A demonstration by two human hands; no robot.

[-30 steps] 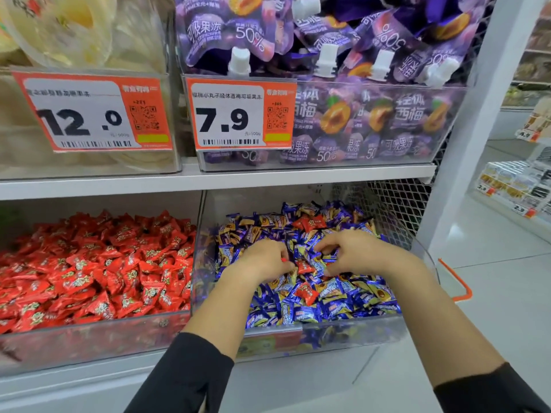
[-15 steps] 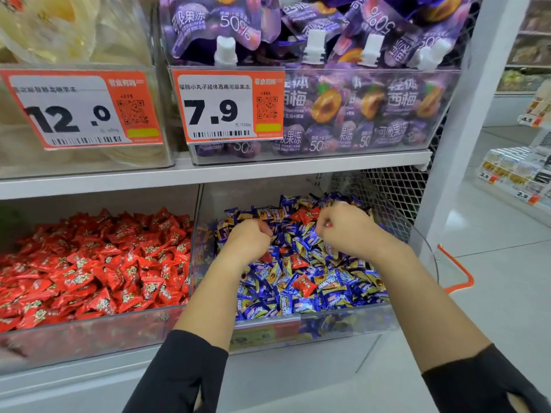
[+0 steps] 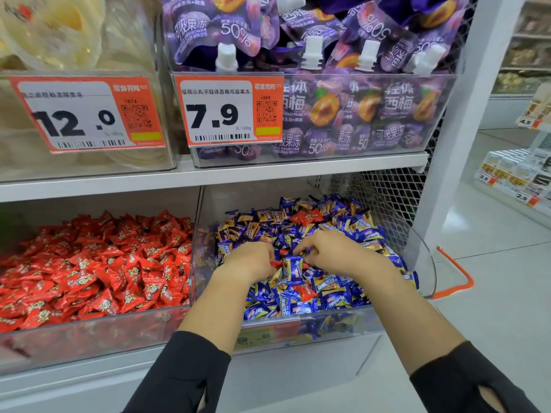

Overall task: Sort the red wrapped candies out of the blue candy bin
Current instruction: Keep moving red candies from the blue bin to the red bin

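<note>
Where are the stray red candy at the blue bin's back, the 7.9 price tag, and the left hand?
stray red candy [image 3: 306, 217]: head view, wrapper middle
7.9 price tag [image 3: 228, 110]: head view, tag face
left hand [image 3: 249, 260]: head view, back of hand

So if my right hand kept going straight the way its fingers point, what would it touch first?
The right hand points left across the clear blue-candy bin, fingertips in the blue wrapped candies. Beyond them, probably the left hand, which holds a red wrapped candy; depth is uncertain.
</note>
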